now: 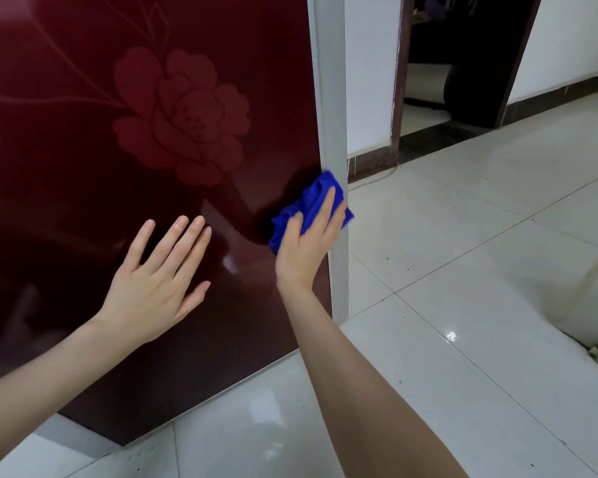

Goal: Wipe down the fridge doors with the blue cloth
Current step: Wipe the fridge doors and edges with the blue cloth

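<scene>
Two bare forearms enter from the bottom edge of the head view, both cut off before the elbow. The left hand [156,281] is spread flat toward the dark red fridge door [83,150], its fingers [180,243] wide apart and holding nothing; whether the palm actually touches the glossy panel or sits just off it cannot be told. The right hand [308,246] presses the blue cloth [311,205] against the door at its right edge, low on the panel, with the fingers laid loosely open over the bunched fabric rather than curled around it. Much of the cloth is hidden under the palm, and one end of it overlaps the grey side trim [332,115] that runs up the door's right edge. The door's surface carries a faint flower pattern [180,115] above the hands, and murky reflections below it are hard to read. The top and left side of the door are cut off by the frame. White glossy floor tiles [463,253] spread to the right, with a blurred pale object at the right edge that cannot be identified. Farthest back, a dark doorway [463,63] opens into an unlit room whose contents are indistinct.
</scene>
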